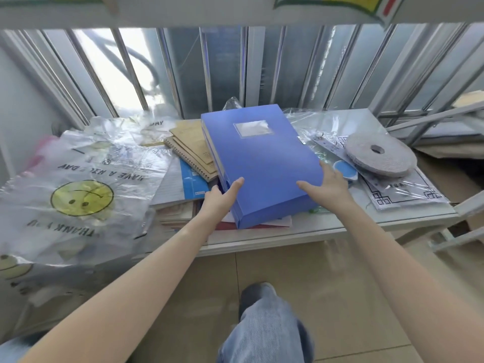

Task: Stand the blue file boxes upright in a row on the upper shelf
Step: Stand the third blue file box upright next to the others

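Hands on the near end of a blue file box (259,158), one at each side. Left hand (222,196) flat against the left edge, thumb on the lid, fingers out of sight down the side. Right hand (327,183) spread over the near right corner, palm down, fingers wrapping the right edge. Neither is closed tight; a light two-sided hold, by the look of it.

Box lies flat on a lower shelf (340,226), atop a second blue file box (212,145) and loose notebooks (188,150). Long axis runs away from the person, tilted slightly left; label window (252,128) at the far end. Both hands equally near.

Upper shelf (183,11) overhead, at frame top. Judgement: lift, then tip the box upright.

Plastic bags (78,184) left, tape roll (379,153) right.
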